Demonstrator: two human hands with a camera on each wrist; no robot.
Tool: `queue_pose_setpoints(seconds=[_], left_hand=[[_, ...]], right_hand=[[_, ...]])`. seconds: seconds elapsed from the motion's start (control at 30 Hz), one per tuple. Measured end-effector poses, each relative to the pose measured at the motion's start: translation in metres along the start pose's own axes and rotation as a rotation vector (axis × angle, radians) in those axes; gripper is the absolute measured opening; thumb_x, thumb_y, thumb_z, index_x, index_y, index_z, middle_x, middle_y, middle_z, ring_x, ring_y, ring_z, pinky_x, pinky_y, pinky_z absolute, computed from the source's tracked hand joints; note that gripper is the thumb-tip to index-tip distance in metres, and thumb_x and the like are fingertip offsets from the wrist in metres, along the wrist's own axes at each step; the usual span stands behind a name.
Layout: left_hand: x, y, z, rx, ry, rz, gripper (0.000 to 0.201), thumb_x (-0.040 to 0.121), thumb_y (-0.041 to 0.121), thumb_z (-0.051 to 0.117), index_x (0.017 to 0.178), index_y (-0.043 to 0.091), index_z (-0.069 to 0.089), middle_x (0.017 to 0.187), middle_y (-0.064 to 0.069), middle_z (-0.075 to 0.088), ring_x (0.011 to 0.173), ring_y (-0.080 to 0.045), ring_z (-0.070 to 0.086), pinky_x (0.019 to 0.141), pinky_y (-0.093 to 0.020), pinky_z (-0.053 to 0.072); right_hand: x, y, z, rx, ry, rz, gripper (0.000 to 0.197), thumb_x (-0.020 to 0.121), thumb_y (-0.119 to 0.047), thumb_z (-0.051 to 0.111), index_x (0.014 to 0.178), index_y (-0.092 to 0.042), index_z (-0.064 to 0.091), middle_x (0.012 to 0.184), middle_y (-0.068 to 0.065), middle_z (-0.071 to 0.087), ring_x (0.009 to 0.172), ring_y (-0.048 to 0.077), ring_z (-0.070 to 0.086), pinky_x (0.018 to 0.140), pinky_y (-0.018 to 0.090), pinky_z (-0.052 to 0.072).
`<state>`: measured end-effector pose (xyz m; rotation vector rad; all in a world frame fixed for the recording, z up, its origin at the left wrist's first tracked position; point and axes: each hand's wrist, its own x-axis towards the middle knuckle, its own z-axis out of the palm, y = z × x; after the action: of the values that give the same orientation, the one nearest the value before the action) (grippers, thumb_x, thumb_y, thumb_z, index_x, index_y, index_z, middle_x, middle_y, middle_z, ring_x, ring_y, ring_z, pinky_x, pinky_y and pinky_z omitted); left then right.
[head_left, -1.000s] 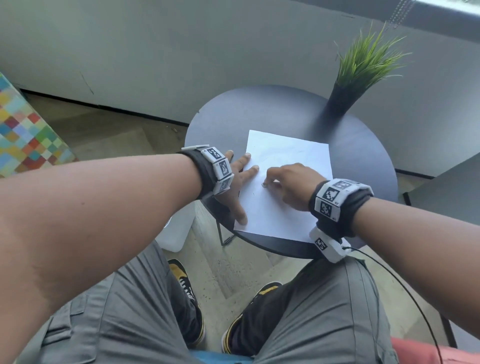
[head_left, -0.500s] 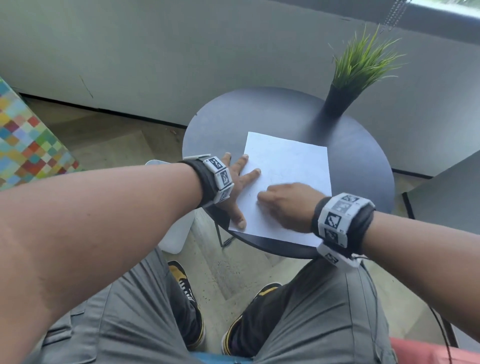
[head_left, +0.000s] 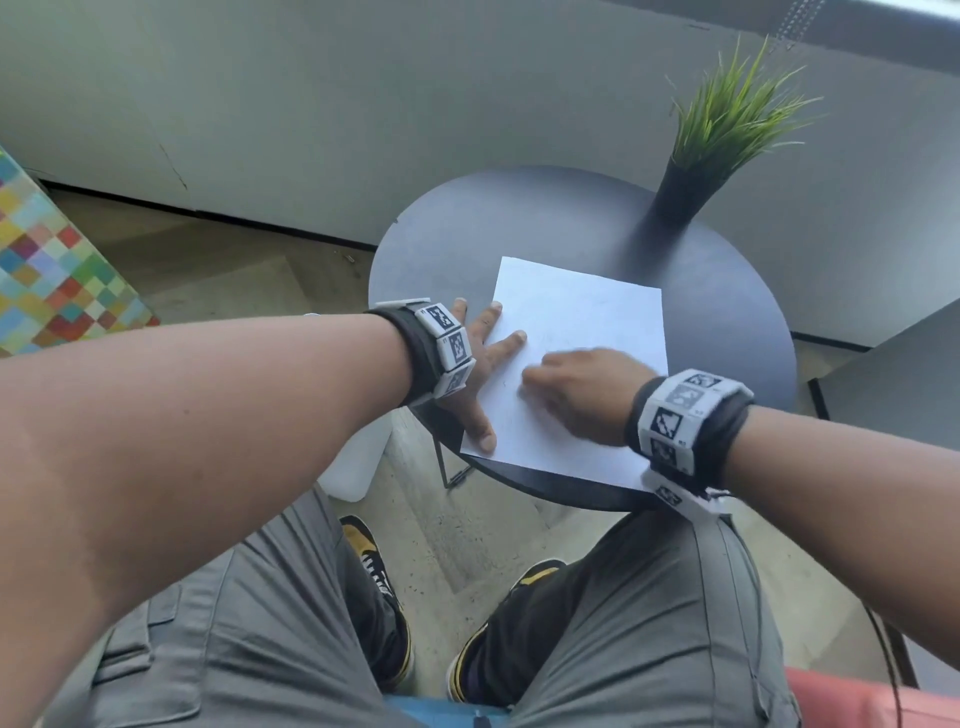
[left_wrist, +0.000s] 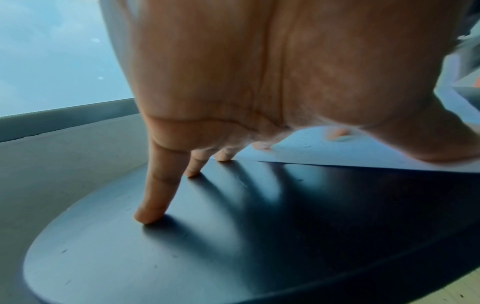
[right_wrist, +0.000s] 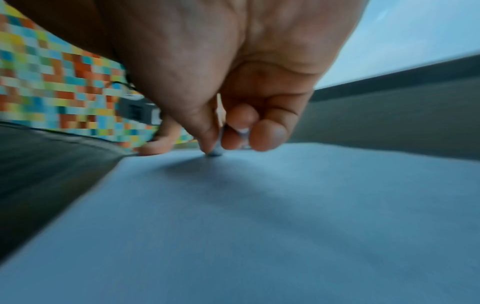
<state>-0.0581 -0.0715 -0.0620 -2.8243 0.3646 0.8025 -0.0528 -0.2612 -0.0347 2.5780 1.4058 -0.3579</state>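
**Thin sheet pinned flat under a pinched nub**

Head view: a white sheet of paper (head_left: 587, 312) lies flat on the round dark desk (head_left: 519, 218), toward its near edge and well apart from the potted plant (head_left: 727, 119). The left hand (head_left: 475, 371) is spread wide, with thumb and forefinger pressing the sheet's left margin. The right hand (head_left: 582, 389) sits curled over the middle of the sheet and is blurred.

Left wrist view: the left hand's fingers (left_wrist: 155, 195) stand straight and splayed, tips down. 2 rest on bare desk, 1 sits at the sheet's edge, and the forefinger and thumb are on the paper.

Right wrist view: the right hand's thumb and fingertips pinch a small pale nub (right_wrist: 215, 153) that touches the sheet. It may be an eraser, but it is too blurred to tell.

The sheet looks light, limp and likely to slide on the smooth desk, and it would probably skid or crease under rubbing. Flat pressure close to the worked spot should hold it better than any pinch. To lift it, a corner or edge is the place to take hold.
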Motion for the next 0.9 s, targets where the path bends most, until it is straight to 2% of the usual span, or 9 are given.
queue_pose_setpoints(seconds=[0.07,0.1,0.23,0.4,0.57,0.63,0.7,0.77,0.9], left_hand=[[-0.001,0.000,0.000,-0.001,0.011,0.001,0.149,0.041,0.097,0.061,0.154,0.040,-0.019,0.165,-0.006,-0.021,0.148,-0.049,-0.006,0.115,-0.069,0.016],[-0.001,0.000,0.000,0.002,0.009,-0.002,0.149,0.041,0.096,0.062,0.154,0.040,-0.019,0.165,-0.006,-0.022,0.148,-0.049,-0.007,0.115,-0.069,0.015],[-0.001,0.002,0.000,0.028,0.006,-0.016,0.150,0.043,0.096,0.062,0.153,0.039,-0.022,0.164,-0.007,-0.024,0.148,-0.050,-0.008,0.117,-0.067,0.014],[-0.001,0.001,-0.003,0.012,-0.004,-0.005,0.150,0.042,0.097,0.062,0.153,0.040,-0.021,0.164,-0.007,-0.023,0.148,-0.049,-0.007,0.116,-0.068,0.014],[-0.001,0.001,-0.002,0.033,-0.016,-0.007,0.152,0.040,0.098,0.060,0.151,0.040,-0.025,0.164,-0.006,-0.026,0.148,-0.050,-0.008,0.118,-0.067,0.013],[-0.002,0.001,-0.003,0.025,-0.023,0.000,0.151,0.041,0.097,0.061,0.152,0.040,-0.024,0.164,-0.006,-0.025,0.148,-0.050,-0.007,0.117,-0.067,0.014],[-0.002,0.000,-0.004,0.025,-0.029,0.005,0.150,0.041,0.097,0.062,0.152,0.041,-0.022,0.164,-0.006,-0.023,0.148,-0.050,-0.003,0.116,-0.068,0.016],[-0.003,0.000,-0.007,0.041,-0.030,0.007,0.150,0.039,0.097,0.063,0.152,0.042,-0.020,0.165,-0.004,-0.021,0.146,-0.050,0.004,0.116,-0.066,0.021],[-0.005,0.002,-0.016,0.008,-0.054,0.002,0.148,0.043,0.089,0.072,0.155,0.040,-0.012,0.165,0.005,-0.019,0.148,-0.043,0.009,0.116,-0.061,0.024]], right_hand=[[0.007,0.012,0.005,-0.004,0.054,0.148,0.014,0.096,-0.026,0.041,0.107,-0.022,0.049,0.098,0.003,0.059,0.090,0.029,0.060,0.070,0.038,0.049],[0.007,0.006,0.007,0.003,0.048,0.119,0.013,0.094,-0.023,0.043,0.105,-0.021,0.049,0.096,0.003,0.057,0.089,0.029,0.059,0.070,0.037,0.048],[-0.014,-0.024,0.011,0.063,-0.076,-0.207,0.018,0.095,-0.023,0.045,0.112,-0.022,0.051,0.093,0.001,0.052,0.079,0.025,0.055,0.065,0.038,0.047],[0.001,0.029,0.012,0.046,0.055,0.184,0.021,0.094,-0.023,0.043,0.112,-0.023,0.053,0.104,0.001,0.061,0.099,0.028,0.059,0.080,0.040,0.050],[-0.018,-0.018,0.016,0.060,-0.041,-0.228,0.021,0.097,-0.023,0.045,0.115,-0.020,0.053,0.092,-0.001,0.048,0.078,0.025,0.055,0.064,0.037,0.047],[-0.012,-0.001,0.013,0.103,0.004,-0.100,0.026,0.097,-0.027,0.044,0.121,-0.026,0.054,0.103,-0.001,0.056,0.089,0.023,0.058,0.074,0.038,0.050],[-0.002,0.028,0.011,0.174,0.064,0.184,0.025,0.096,-0.030,0.044,0.116,-0.026,0.058,0.113,0.001,0.062,0.104,0.026,0.057,0.086,0.038,0.049],[0.003,0.049,0.012,0.229,0.079,0.386,0.023,0.095,-0.032,0.043,0.108,-0.024,0.061,0.114,0.005,0.064,0.106,0.030,0.056,0.087,0.038,0.049],[0.004,0.049,0.018,0.207,0.036,0.419,0.022,0.094,-0.034,0.040,0.104,-0.024,0.057,0.107,0.009,0.063,0.095,0.032,0.057,0.080,0.037,0.051]])
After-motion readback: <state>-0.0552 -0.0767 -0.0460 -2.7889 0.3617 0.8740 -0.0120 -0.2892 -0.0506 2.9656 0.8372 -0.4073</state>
